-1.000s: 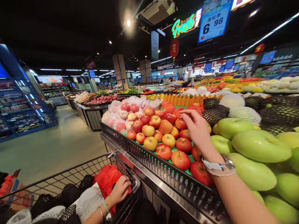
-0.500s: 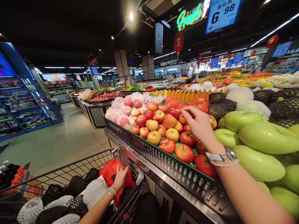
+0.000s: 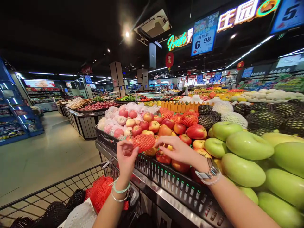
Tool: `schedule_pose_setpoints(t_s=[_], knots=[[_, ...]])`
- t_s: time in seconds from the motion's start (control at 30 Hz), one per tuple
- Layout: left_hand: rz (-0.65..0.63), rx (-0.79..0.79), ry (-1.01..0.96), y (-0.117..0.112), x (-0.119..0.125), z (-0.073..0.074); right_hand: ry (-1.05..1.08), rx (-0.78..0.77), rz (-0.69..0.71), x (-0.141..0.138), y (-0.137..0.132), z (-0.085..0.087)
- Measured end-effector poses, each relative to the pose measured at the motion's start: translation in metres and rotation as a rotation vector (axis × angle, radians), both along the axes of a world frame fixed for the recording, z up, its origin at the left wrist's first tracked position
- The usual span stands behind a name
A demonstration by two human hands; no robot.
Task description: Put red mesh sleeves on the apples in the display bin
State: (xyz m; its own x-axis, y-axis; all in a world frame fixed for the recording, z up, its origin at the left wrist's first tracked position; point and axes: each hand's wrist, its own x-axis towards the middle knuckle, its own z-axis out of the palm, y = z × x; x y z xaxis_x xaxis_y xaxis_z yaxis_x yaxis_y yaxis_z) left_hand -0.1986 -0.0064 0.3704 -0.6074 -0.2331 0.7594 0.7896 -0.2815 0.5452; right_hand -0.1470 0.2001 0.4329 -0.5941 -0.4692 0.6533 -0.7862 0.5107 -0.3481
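Both my hands hold one orange foam net sleeve [image 3: 143,142] above the front edge of a black crate of red and yellow apples [image 3: 163,129]. My left hand [image 3: 125,155] pinches the sleeve's left end from below, with bracelets on the wrist. My right hand [image 3: 179,150], wearing a watch, grips its right end. Whether a fruit is inside the sleeve I cannot tell. Below my left arm is my shopping cart [image 3: 71,186], which holds orange, black and white net sleeves [image 3: 99,193].
Large green fruit [image 3: 249,145] is piled at the right. Fruit in black and white netting [image 3: 235,117] lies behind it. A metal counter edge [image 3: 166,199] runs under the crate. More produce stands [image 3: 90,114] and an open aisle floor [image 3: 42,155] lie to the left.
My left hand rose out of the cart to the crate edge. My right hand drew back from the apples, and the two now hold an orange net sleeve together.
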Motion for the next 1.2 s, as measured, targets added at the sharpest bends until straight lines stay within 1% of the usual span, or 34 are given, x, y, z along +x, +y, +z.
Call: schedule_pose_setpoints(t_s=[0.07, 0.1, 0.13, 0.17, 0.2, 0.27, 0.33, 0.4, 0.47, 0.53, 0.57, 0.63, 0.7, 0.77, 0.83, 0.87, 0.93, 0.97, 1.03, 1.07, 1.13, 1.2], knots=[[-0.187, 0.074, 0.036, 0.018, 0.000, -0.006, 0.039, -0.021, 0.013, 0.000, -0.002, -0.002], [-0.260, 0.085, 0.040, 0.024, -0.001, -0.012, 0.060, -0.038, 0.018, -0.001, -0.003, -0.003], [-0.295, 0.090, 0.041, 0.028, -0.003, -0.017, 0.072, -0.057, 0.030, -0.002, -0.003, -0.003], [-0.288, 0.092, 0.044, 0.030, -0.006, -0.023, 0.071, -0.079, 0.049, -0.003, -0.003, -0.003], [-0.254, 0.093, 0.046, 0.031, -0.009, -0.029, 0.055, -0.102, 0.074, -0.004, -0.004, -0.003], [-0.133, 0.088, 0.056, 0.028, -0.018, -0.037, -0.011, -0.143, 0.139, -0.004, -0.006, -0.003], [0.008, -0.006, 0.106, 0.024, -0.025, -0.040, -0.099, -0.184, 0.187, -0.006, -0.010, -0.006], [0.097, -0.158, 0.189, 0.021, -0.029, -0.039, -0.213, -0.218, 0.181, -0.009, -0.013, -0.012], [0.082, -0.300, 0.258, 0.021, -0.029, -0.038, -0.356, -0.275, 0.151, -0.014, -0.014, -0.020], [0.055, -0.375, 0.283, 0.022, -0.028, -0.038, -0.459, -0.328, 0.116, -0.018, -0.014, -0.025], [0.056, -0.401, 0.298, 0.024, -0.027, -0.039, -0.477, -0.335, 0.103, -0.019, -0.013, -0.027], [0.075, -0.427, 0.325, 0.025, -0.027, -0.040, -0.457, -0.286, 0.079, -0.019, -0.012, -0.025], [0.111, -0.436, 0.329, 0.025, -0.028, -0.041, -0.398, -0.185, 0.076, -0.016, -0.009, -0.019], [0.163, -0.433, 0.325, 0.024, -0.030, -0.040, -0.305, -0.120, 0.064, -0.014, -0.004, -0.012], [0.208, -0.405, 0.315, 0.022, -0.035, -0.039, -0.168, -0.100, -0.017, -0.015, 0.005, -0.006], [0.214, -0.384, 0.301, 0.021, -0.037, -0.039, -0.092, -0.093, -0.086, -0.017, 0.010, -0.004], [0.182, -0.325, 0.242, 0.018, -0.041, -0.040, 0.035, -0.057, -0.281, -0.024, 0.019, -0.001], [0.151, -0.298, 0.206, 0.017, -0.043, -0.040, 0.060, -0.035, -0.391, -0.029, 0.022, 0.000], [0.077, -0.259, 0.152, 0.015, -0.045, -0.038, 0.009, -0.009, -0.585, -0.040, 0.026, 0.001], [0.043, -0.250, 0.138, 0.014, -0.045, -0.037, -0.050, -0.005, -0.651, -0.046, 0.026, 0.002], [-0.004, -0.252, 0.130, 0.011, -0.047, -0.033, -0.158, -0.003, -0.723, -0.059, 0.024, 0.001], [-0.019, -0.240, 0.130, 0.008, -0.049, -0.031, -0.215, 0.003, -0.762, -0.072, 0.022, -0.001]])
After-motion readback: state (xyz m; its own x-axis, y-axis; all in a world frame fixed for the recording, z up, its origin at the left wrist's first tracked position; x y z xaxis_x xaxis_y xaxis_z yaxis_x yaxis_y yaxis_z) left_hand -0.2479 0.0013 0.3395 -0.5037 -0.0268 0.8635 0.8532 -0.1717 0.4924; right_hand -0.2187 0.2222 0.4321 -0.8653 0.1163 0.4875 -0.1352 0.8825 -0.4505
